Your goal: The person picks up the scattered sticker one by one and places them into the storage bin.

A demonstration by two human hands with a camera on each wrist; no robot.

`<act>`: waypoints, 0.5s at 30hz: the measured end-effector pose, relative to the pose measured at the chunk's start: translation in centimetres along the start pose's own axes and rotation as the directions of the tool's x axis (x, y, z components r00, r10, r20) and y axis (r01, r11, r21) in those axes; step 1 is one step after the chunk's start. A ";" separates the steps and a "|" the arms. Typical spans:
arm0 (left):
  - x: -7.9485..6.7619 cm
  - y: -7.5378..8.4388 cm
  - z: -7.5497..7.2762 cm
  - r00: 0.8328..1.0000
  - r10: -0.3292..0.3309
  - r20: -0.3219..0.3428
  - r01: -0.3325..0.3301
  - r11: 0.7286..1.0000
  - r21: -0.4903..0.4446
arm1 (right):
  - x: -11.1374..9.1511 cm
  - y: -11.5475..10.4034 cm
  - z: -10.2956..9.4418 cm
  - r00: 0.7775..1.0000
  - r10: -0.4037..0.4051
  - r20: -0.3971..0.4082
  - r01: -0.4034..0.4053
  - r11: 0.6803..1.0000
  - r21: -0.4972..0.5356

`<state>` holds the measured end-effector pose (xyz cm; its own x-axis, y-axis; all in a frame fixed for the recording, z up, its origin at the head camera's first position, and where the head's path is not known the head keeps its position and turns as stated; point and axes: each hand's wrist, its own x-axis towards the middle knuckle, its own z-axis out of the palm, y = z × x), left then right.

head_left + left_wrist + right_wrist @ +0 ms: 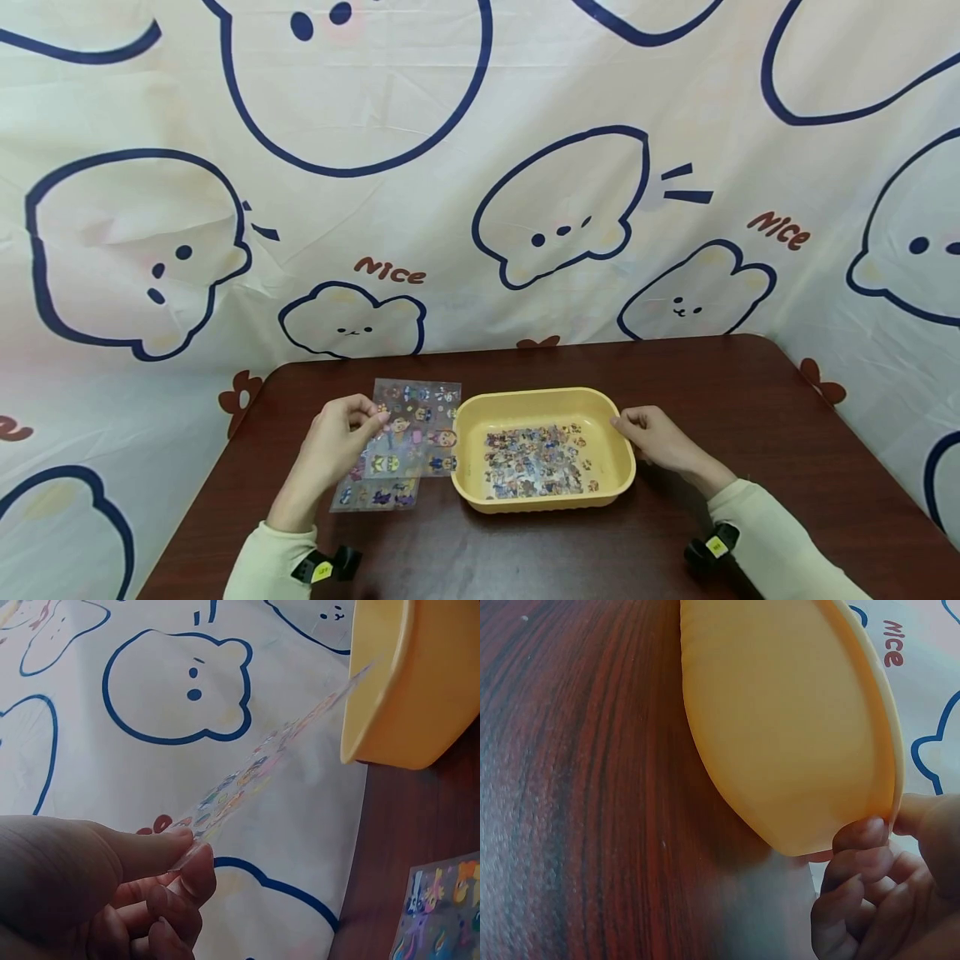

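My left hand (342, 435) pinches a clear sticker sheet (420, 425) by its left edge, between thumb and forefinger. The sheet's far edge reaches the left rim of a yellow plastic basin (468, 492). In the left wrist view the sheet (240, 780) shows nearly edge-on, slanting up to the basin (427, 697). My right hand (658, 437) grips the basin's right rim, thumb on one side and fingers on the other, as the right wrist view of the basin (787, 720) shows. Inside it lies a sheet covered with small colourful stickers (536, 461).
A second sticker sheet (378, 496) lies on the dark wooden table (525, 558), partly beneath the raised one. Behind the table hangs a white curtain (442, 225) with bear drawings. Black wrist devices (330, 567) sit on both sleeves.
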<state>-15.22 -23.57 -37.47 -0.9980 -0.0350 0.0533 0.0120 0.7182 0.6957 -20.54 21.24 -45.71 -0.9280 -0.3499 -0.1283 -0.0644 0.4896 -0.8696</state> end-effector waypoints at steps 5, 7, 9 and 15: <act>0.2 0.2 0.5 1.000 0.005 0.008 -0.005 1.000 -0.013 | 0.0 0.0 0.0 1.000 0.003 -0.001 -0.003 1.000 0.005; 0.3 0.3 0.7 1.000 0.003 0.013 -0.003 1.000 -0.025 | 0.0 0.0 0.0 1.000 0.002 -0.001 -0.002 1.000 0.005; 0.3 0.4 0.9 1.000 0.003 0.021 -0.003 0.999 -0.033 | 0.1 0.1 0.0 1.000 0.001 0.000 -0.001 1.000 0.002; 0.4 0.6 1.5 1.000 0.010 0.024 -0.009 0.999 -0.045 | 0.1 0.1 -0.1 1.000 0.005 -0.001 -0.005 1.000 0.004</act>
<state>-15.71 -22.09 -38.12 -0.9990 -0.0110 0.0430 0.0237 0.6869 0.7264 -20.66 21.34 -45.79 -0.9285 -0.3471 -0.1322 -0.0584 0.4880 -0.8709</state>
